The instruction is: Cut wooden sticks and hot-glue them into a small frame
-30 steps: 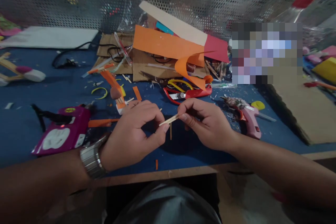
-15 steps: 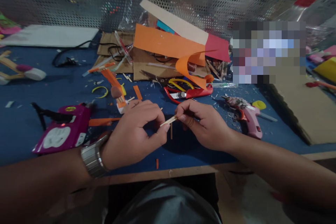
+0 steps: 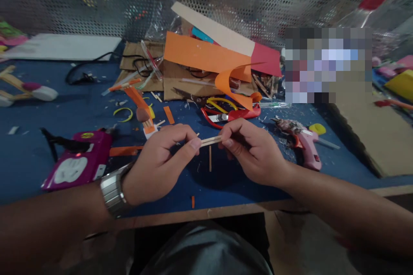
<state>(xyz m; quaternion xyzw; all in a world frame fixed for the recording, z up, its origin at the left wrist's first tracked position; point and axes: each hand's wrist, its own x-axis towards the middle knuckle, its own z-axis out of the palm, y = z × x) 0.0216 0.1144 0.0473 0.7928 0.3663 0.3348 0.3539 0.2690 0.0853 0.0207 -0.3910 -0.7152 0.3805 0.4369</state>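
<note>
Two thin wooden sticks lie side by side between my hands above the blue table. My left hand, with a metal watch on its wrist, pinches their left ends between thumb and forefinger. At the right ends, the thumb and fingers of my right hand are closed on them. Another wooden stick shows below the pair. Just beyond my left hand stands a small orange foam figure with a brown ball. Red-handled pliers lie beyond my right hand.
On the right, a pink glue gun lies near a cardboard sheet. A purple device with a black cable sits at left. Orange foam sheets and cardboard pieces are piled at the back, before a perforated metal screen.
My left thumb and forefinger have closed on the sticks' left ends, which were looser before. The sticks have turned closer to level and risen slightly.
</note>
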